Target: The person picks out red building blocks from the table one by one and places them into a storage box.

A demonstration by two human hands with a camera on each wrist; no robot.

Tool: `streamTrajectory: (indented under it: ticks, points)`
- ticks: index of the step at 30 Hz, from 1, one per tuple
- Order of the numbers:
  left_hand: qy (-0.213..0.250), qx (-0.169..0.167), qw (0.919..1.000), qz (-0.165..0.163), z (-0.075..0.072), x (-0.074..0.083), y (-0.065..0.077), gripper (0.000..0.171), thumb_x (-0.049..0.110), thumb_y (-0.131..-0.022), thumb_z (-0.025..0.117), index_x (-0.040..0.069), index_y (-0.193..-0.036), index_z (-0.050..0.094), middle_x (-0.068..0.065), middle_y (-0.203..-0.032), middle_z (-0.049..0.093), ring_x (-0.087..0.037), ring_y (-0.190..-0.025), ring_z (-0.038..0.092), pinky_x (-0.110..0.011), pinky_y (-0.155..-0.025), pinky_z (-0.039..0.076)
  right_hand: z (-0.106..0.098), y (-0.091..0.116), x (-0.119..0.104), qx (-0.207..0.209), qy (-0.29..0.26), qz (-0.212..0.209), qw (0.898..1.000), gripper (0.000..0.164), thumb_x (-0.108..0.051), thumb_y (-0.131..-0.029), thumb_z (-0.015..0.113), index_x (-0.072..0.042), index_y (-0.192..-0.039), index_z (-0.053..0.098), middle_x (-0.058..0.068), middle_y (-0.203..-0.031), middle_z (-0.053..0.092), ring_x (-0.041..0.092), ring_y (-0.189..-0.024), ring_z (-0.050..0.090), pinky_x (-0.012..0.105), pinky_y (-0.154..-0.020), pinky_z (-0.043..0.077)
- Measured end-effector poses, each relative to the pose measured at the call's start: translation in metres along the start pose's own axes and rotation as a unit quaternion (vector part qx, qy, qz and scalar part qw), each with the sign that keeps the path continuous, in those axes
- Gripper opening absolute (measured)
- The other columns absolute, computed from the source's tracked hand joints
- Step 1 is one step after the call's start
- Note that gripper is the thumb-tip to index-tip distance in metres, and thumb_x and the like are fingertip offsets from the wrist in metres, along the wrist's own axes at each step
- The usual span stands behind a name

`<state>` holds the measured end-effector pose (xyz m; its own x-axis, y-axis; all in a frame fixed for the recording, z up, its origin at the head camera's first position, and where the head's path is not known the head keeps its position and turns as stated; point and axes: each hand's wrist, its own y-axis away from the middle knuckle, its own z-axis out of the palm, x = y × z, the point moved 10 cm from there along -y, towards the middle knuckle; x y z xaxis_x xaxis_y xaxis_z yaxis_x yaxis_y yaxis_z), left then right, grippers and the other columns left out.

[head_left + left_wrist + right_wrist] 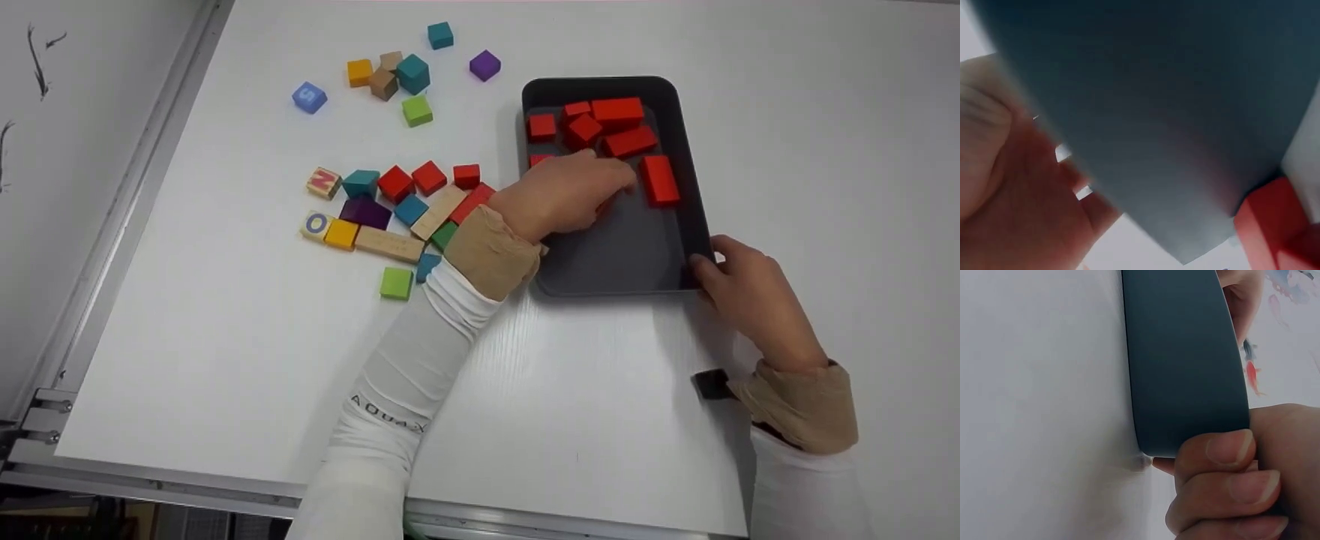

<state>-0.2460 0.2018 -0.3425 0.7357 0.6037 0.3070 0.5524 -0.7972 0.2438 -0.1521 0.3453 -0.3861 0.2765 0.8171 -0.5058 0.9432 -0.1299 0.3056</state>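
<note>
A dark grey tray (622, 262) holds several red blocks (617, 114), mostly toward its far end. My left hand (574, 187) reaches over its left side, fingers bent down inside. A sliver of red block (603, 208) shows under those fingers; whether they grip it is hidden. In the left wrist view the tray wall (1151, 124) covers part of the left hand (1027, 185). My right hand (754, 296) grips the tray's near right corner, thumb at the rim. Curled fingers of the right hand (1224, 484) appear against the wall in the right wrist view.
Left of the tray lie mixed blocks, among them a red cube (429, 178), a plain wooden block (390, 244) and a purple block (365, 213). Farther back are a teal cube (413, 73) and a blue cube (309, 97). A small black object (712, 384) sits by the right wrist.
</note>
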Motion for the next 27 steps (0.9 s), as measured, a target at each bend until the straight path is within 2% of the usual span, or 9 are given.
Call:
streamTrajectory:
  ticks: [6,9,12,15,21,24,27]
  points:
    - [-0.016,0.014,0.9997,0.011,0.005,-0.002,0.005,0.033,0.016,-0.097,0.050,0.023,-0.129,0.055,0.005,-0.123,0.058,-0.012,-0.107,0.058,-0.029,-0.096,0.048,0.006,-0.002,-0.008,-0.005,-0.002,-0.007,1.000,0.043,-0.028,-0.102,0.039,0.003,-0.130,0.049,0.019,-0.090,0.064,0.024,-0.072,0.055,0.028,-0.056,0.045]
    - [-0.022,0.009,0.9997,-0.001,0.007,-0.007,0.008,0.040,0.015,-0.097,0.049,0.025,-0.136,0.049,0.006,-0.137,0.049,-0.013,-0.116,0.053,-0.030,-0.100,0.045,0.009,-0.003,-0.012,-0.005,-0.003,-0.015,1.000,0.043,-0.028,-0.102,0.039,0.003,-0.129,0.050,0.019,-0.091,0.064,0.024,-0.073,0.055,0.028,-0.056,0.044]
    - [-0.024,-0.005,0.9995,-0.021,0.008,-0.015,0.012,0.051,0.016,-0.096,0.050,0.029,-0.145,0.039,0.008,-0.153,0.033,-0.015,-0.129,0.045,-0.031,-0.106,0.040,0.012,-0.004,-0.014,-0.009,-0.008,-0.018,1.000,0.044,-0.030,-0.102,0.039,0.003,-0.129,0.050,0.019,-0.091,0.064,0.023,-0.072,0.055,0.027,-0.056,0.044]
    - [-0.023,-0.018,0.9991,-0.031,0.008,-0.017,0.015,0.058,0.017,-0.096,0.051,0.031,-0.149,0.032,0.009,-0.158,0.023,-0.014,-0.137,0.038,-0.032,-0.109,0.038,0.013,-0.005,-0.015,-0.011,-0.009,-0.018,1.000,0.044,-0.030,-0.102,0.039,0.002,-0.130,0.049,0.019,-0.090,0.064,0.021,-0.070,0.056,0.027,-0.055,0.045]
    - [0.000,-0.020,0.9989,-0.044,0.003,-0.017,0.025,0.060,0.023,-0.095,0.055,0.029,-0.150,0.031,0.008,-0.152,0.032,-0.010,-0.130,0.043,-0.030,-0.105,0.041,0.012,-0.004,-0.008,-0.017,0.004,-0.010,1.000,0.046,-0.029,-0.102,0.038,0.004,-0.133,0.046,0.022,-0.094,0.065,0.022,-0.072,0.056,0.028,-0.055,0.045]
    - [0.011,-0.009,0.9979,-0.064,-0.005,-0.022,0.034,0.059,0.029,-0.096,0.054,0.029,-0.150,0.030,0.007,-0.151,0.032,-0.010,-0.128,0.045,-0.028,-0.105,0.041,0.010,-0.004,-0.003,-0.023,0.006,0.000,1.000,0.049,-0.031,-0.102,0.037,0.005,-0.134,0.044,0.024,-0.098,0.064,0.023,-0.074,0.057,0.028,-0.056,0.045]
    - [0.016,0.008,0.9965,-0.082,-0.015,-0.030,0.047,0.059,0.034,-0.096,0.052,0.028,-0.150,0.029,0.007,-0.154,0.029,-0.009,-0.132,0.042,-0.028,-0.108,0.038,0.005,-0.002,0.003,-0.023,0.012,0.008,1.000,0.051,-0.033,-0.102,0.036,0.005,-0.134,0.044,0.021,-0.093,0.065,0.020,-0.072,0.056,0.028,-0.055,0.044]
